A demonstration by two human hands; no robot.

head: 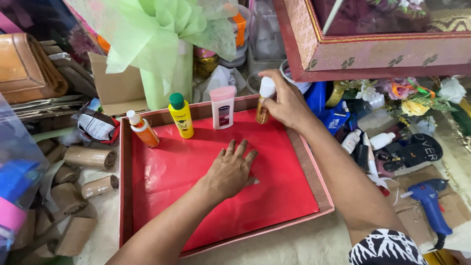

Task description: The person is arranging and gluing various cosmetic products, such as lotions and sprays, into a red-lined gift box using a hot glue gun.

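Pressing your left hand point(230, 169) flat, fingers spread, on the red tray point(274, 196) lining near its middle. Your right hand point(284, 103) pinches a small amber bottle point(263, 105) upright at the far edge, right of the pink bottle point(222, 107).

Prob. gift-wrap workshop: glue gun point(431, 201), faux flowers point(413, 98), tissue wrap point(162, 29).

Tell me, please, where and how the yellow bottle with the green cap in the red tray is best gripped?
Grip the yellow bottle around its body, below the green cap, probably coming from the front. It stands upright against the tray's back wall, and the orange bottle and pink-capped bottle leave gaps on either side.
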